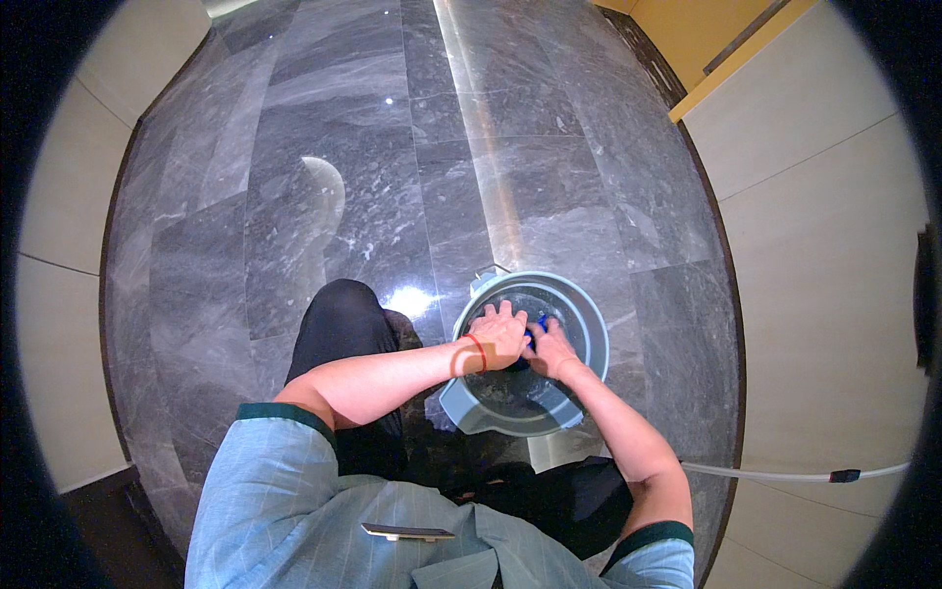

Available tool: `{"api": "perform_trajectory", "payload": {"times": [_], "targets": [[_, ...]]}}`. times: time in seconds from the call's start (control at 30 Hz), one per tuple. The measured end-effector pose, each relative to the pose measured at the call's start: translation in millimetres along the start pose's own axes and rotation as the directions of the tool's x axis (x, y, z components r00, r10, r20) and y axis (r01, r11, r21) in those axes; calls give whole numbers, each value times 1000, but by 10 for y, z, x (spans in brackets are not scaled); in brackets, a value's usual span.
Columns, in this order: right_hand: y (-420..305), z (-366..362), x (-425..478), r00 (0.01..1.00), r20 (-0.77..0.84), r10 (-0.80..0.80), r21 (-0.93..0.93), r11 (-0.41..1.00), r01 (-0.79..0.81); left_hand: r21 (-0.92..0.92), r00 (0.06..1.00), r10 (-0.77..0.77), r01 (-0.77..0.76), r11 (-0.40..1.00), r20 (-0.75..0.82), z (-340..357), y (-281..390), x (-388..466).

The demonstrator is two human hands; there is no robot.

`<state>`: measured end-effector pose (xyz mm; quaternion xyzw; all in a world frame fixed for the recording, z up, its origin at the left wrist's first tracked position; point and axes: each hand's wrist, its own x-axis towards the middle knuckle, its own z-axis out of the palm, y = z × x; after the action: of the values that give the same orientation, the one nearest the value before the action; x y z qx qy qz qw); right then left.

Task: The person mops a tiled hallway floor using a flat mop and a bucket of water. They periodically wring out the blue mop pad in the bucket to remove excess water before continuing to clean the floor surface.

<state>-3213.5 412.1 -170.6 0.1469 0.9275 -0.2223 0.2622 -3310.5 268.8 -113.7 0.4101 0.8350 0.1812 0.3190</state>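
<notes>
Both of my hands are down inside a light blue plastic bucket [602, 331] that stands on the floor in front of me. A bundle of blue cloth [543, 322] shows between them, mostly covered by my fingers. My right hand [550, 352] has its fingers curled onto the cloth. Palm down, my left hand [500, 335] lies against the cloth's left side with its fingers stretched forward; its grip underneath is hidden. A red cord bracelet [478, 352] circles the left wrist. The inside of the bucket looks dark and wet, perhaps with water at the bottom.
Grey marble-look tiles [331, 147] cover the floor, with a bright light reflection left of the bucket. Pale wall panels [809, 294] rise on both sides. A white pole or tube [787, 476] with a black fitting extends at my right. My bent knee [342, 324] is beside the bucket.
</notes>
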Motion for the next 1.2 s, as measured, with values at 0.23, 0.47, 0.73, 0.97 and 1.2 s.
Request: {"api": "perform_trajectory", "payload": {"times": [0.23, 0.47, 0.73, 0.97, 1.2], "targets": [[290, 730, 251, 928, 359, -101, -352, 906, 235, -257, 996, -23, 43, 965, 81, 141, -28, 118], [34, -112, -29, 928, 214, -304, 69, 953, 296, -461, 986, -69, 131, 877, 149, 478, -187, 346], [-529, -1547, -974, 982, -35, -187, 895, 431, 114, -744, 878, -17, 415, 523, 478, 437, -223, 271], [-241, -1416, -1143, 995, -21, -100, 996, 85, 29, -769, 782, -105, 624, 140, 615, 34, 118, 67], [112, -539, -553, 908, 412, 83, 908, -124, -400, -891, 982, -130, -66, 448, -138, 274, 135, 102]]}}
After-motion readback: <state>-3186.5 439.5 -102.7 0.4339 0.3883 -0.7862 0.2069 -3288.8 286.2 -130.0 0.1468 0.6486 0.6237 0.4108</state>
